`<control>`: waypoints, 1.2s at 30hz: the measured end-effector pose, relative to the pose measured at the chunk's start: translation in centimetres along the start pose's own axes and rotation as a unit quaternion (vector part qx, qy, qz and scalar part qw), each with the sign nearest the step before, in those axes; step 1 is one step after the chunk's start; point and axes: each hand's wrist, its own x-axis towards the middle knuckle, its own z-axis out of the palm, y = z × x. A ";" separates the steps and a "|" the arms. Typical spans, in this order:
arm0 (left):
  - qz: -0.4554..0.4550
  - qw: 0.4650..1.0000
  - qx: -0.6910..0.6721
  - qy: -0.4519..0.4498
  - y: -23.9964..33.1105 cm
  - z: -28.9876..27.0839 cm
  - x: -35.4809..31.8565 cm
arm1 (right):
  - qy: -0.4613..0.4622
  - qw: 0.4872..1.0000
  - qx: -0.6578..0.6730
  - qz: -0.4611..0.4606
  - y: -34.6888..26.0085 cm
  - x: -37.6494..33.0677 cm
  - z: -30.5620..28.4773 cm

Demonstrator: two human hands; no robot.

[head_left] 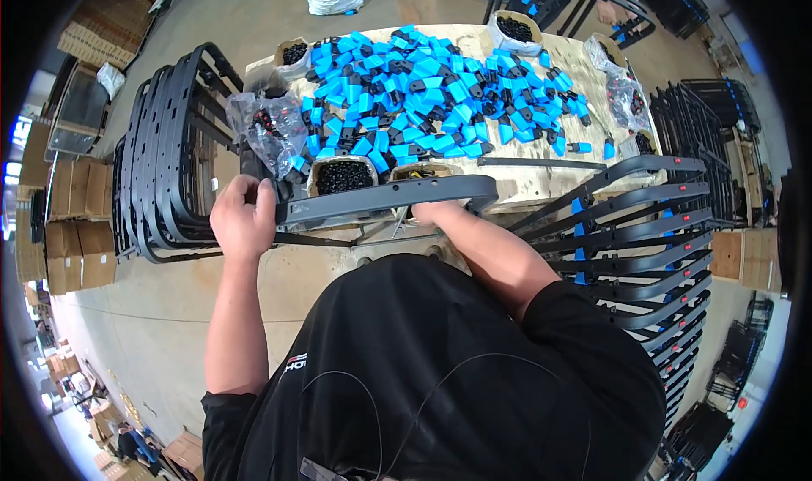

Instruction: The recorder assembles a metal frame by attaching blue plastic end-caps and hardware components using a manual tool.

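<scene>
A black metal tube frame (389,195) lies across the near edge of the table in front of me, its right end curving round. My left hand (243,217) is closed around the left end of this frame, thumb on top. Below the bar, toward its right end, is my right hand (438,214); the bar hides its fingers, so their grip does not show. Just beyond the bar stand a box of small black parts (342,177) and a second small box (423,171) with yellowish things in it.
Blue-and-black plastic pieces (423,92) are heaped on the wooden table (529,189). Black frames (156,160) stand stacked at left; more frames (651,244) are stacked at right. A clear plastic bag (271,130) sits at the table's left. Another person's hand (606,12) holds a frame at the far right.
</scene>
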 end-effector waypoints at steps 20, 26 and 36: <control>0.052 0.998 -0.031 0.017 -1.2 -0.8 0.0 | -0.055 0.993 -0.036 0.096 -2.5 2.8 0.6; 0.072 0.996 -0.035 0.031 -1.0 -1.0 0.1 | -0.050 0.993 -0.057 0.092 -2.6 2.4 0.0; 0.074 0.996 -0.040 0.031 -1.0 -1.2 0.0 | 0.021 0.992 -0.117 -0.046 -2.8 -1.4 -4.2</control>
